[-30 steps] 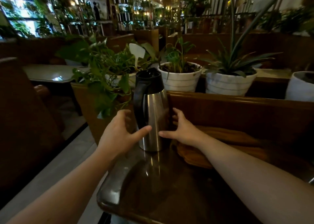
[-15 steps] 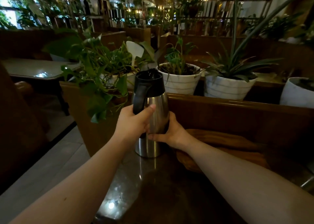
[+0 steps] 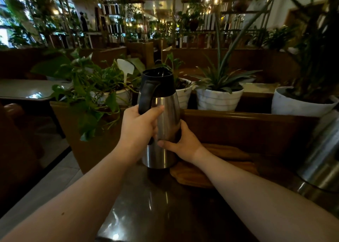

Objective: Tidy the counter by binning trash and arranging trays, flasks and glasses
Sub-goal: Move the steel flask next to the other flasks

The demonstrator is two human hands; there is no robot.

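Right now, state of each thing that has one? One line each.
Steel flask: upright, black lid on, base at the wooden tray's left edge; lifted or resting, cannot tell.
Left hand: closed around the flask's handle.
Right hand: fingers wrapped on the flask's lower body.
Wooden tray: flat on the counter.
Second steel vessel: at right edge, partly out of frame.

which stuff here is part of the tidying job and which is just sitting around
Part of the job:
- steel flask, held by left hand and right hand
- wooden tray beside it
- second steel vessel at the right edge

Just there:
- potted plants behind the wooden divider
- white plant tag
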